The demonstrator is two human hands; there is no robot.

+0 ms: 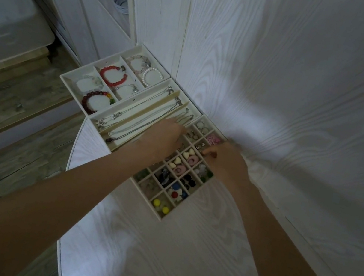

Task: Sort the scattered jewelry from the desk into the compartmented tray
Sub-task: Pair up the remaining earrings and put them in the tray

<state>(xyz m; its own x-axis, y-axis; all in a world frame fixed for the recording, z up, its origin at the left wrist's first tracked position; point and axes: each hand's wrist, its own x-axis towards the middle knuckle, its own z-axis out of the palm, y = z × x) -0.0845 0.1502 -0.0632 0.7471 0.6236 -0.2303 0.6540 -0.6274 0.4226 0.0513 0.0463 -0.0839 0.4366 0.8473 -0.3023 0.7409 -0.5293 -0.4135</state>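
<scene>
A small-celled tray holding earrings is sitting on the white desk, just beside the necklace tray. The left hand and right hand are reaching into its far cells, fingers curled; any grip cannot be told.

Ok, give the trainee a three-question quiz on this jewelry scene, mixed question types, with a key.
1. True or false: the red bead bracelet lies in the small-grid tray.
2. Which tray holds the necklaces? A) the bracelet tray B) the long-slot tray C) the small-grid tray
3. Fill in: the yellow beads sit in the grid tray's corner ______ the person.

Key: 1 false. 2 B. 3 nearest. Both the left hand and right hand reach over the grid tray.
</scene>
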